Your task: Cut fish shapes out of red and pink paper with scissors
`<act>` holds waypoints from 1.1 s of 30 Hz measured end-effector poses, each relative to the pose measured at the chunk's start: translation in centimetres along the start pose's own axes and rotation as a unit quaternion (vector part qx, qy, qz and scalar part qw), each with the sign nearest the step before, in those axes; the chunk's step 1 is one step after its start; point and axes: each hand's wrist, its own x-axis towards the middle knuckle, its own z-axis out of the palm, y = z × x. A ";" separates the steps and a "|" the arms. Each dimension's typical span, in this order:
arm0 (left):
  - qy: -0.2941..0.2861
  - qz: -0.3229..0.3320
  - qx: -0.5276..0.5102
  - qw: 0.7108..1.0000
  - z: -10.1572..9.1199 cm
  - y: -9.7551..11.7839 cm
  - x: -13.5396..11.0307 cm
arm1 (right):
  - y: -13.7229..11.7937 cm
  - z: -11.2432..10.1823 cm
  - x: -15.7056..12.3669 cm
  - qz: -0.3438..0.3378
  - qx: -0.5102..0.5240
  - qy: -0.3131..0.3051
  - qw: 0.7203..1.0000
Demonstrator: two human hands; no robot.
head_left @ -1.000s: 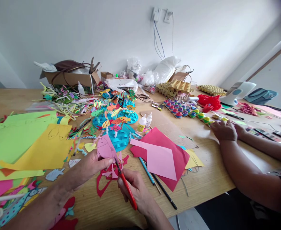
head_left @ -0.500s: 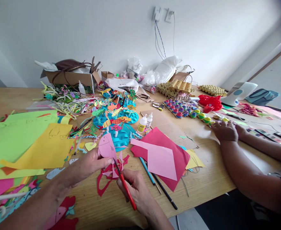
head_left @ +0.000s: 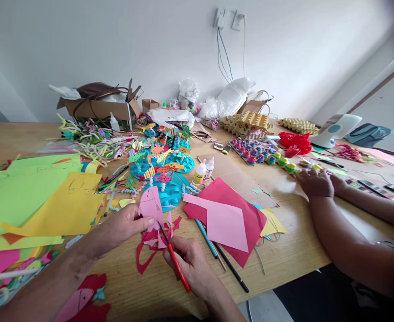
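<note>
My left hand (head_left: 121, 227) pinches a pink paper fish (head_left: 151, 203) and holds it upright above the wooden table (head_left: 294, 250). My right hand (head_left: 190, 266) is closed round red-handled scissors (head_left: 175, 261), whose blades point up at the lower edge of the fish. Red and pink paper offcuts (head_left: 150, 250) lie under both hands. To the right of my hands lie a red sheet (head_left: 247, 219) with a pink sheet (head_left: 225, 223) on top.
Another person's arms (head_left: 331, 223) rest on the table at right, by painted egg-carton pieces (head_left: 260, 154). Yellow (head_left: 66, 205) and green sheets (head_left: 19, 192) lie at left. Blue discs with paper fish (head_left: 165, 172), two glue bottles (head_left: 203, 171), pencils (head_left: 224, 259) and boxes (head_left: 96, 107) crowd the middle and back.
The pink fish has turned a little in my left hand and the scissors have shifted slightly left along its lower edge. The other person's arms stay still.
</note>
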 end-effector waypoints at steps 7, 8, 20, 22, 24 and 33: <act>-0.010 -0.012 -0.017 1.000 0.0 0.4 -0.1 | 0.0 -0.1 -0.1 0.009 -0.004 -0.008 1.000; -0.012 -0.012 -0.012 1.000 0.0 0.3 0.0 | 0.0 -0.2 -0.1 0.009 -0.007 -0.007 1.000; -0.026 0.009 -0.010 1.000 -0.1 -0.9 0.5 | 0.2 -0.3 0.0 -0.011 -0.020 0.002 1.000; -0.021 0.012 -0.029 0.999 0.1 -1.1 0.7 | 0.3 0.0 0.0 -0.001 -0.002 0.003 1.000; -0.012 0.008 -0.055 0.998 0.4 -1.2 0.7 | 0.4 0.3 0.0 0.015 0.027 0.006 0.999; 0.057 0.006 -0.130 0.990 1.8 -0.5 -0.2 | 0.2 1.9 1.1 0.057 0.196 -0.004 0.979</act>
